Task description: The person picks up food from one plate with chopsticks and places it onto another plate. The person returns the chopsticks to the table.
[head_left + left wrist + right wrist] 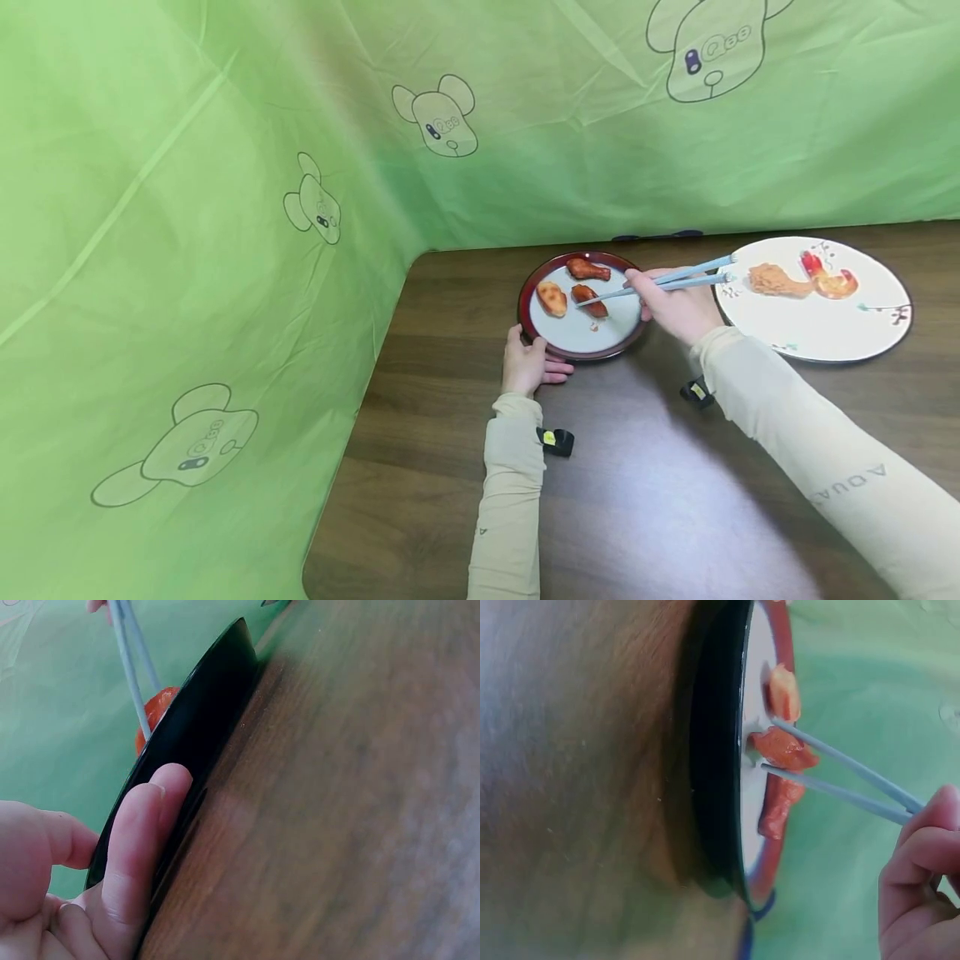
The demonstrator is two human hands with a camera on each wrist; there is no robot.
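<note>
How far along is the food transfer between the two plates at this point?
Done, apparently: a breaded piece and a shrimp lie on the white patterned plate. In hand: the right hand holds pale blue chopsticks with tips at the middle glazed piece, while the left hand steadies the red-rimmed plate. Left: three pieces on that plate.

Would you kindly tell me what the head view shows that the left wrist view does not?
Only the head view shows the white plate with a fried piece and shrimp, the right hand, and all three food pieces on the red-rimmed plate. Only the left wrist view shows that plate's black underside with the left hand's fingers against it. Both show the left hand, the blue chopsticks, a reddish chicken piece and the wooden table.
</note>
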